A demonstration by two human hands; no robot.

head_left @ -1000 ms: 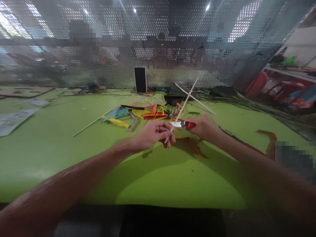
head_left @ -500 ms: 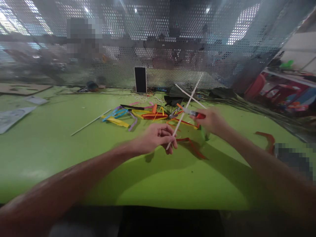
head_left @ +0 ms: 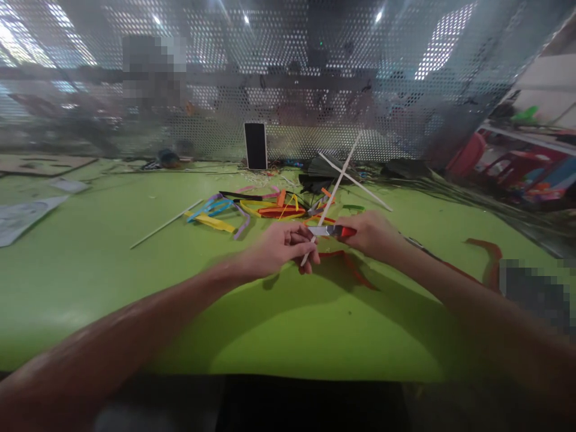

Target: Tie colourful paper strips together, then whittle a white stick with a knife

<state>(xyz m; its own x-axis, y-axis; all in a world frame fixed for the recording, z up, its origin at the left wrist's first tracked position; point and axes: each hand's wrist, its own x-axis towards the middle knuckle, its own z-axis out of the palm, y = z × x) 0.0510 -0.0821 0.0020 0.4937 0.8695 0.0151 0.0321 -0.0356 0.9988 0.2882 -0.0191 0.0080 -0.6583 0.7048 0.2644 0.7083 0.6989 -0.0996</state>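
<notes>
My left hand (head_left: 283, 251) is closed around the lower end of a thin pale stick (head_left: 339, 175), which slants up and away to the right. In my right hand (head_left: 371, 231) is a knife (head_left: 341, 231) with a red and dark handle, its blade pointing left. The blade lies across the stick just above my left fingers; whether it cuts in cannot be told. A second pale stick (head_left: 371, 196) lies beyond my right hand. Coloured strips (head_left: 283, 211) in red, yellow, orange, blue and purple lie in a heap behind my hands.
A phone (head_left: 255, 146) stands upright against the perforated metal screen (head_left: 288, 108). Another thin stick (head_left: 166, 224) and a sheet of paper (head_left: 29, 219) lie on the green table (head_left: 135, 318) to the left. Orange strips (head_left: 488, 255) and dark stalks (head_left: 477, 195) are on the right.
My right hand has brought the knife down and toward me, from farther up the stick to just above my left hand. The stick has tilted slightly left.
</notes>
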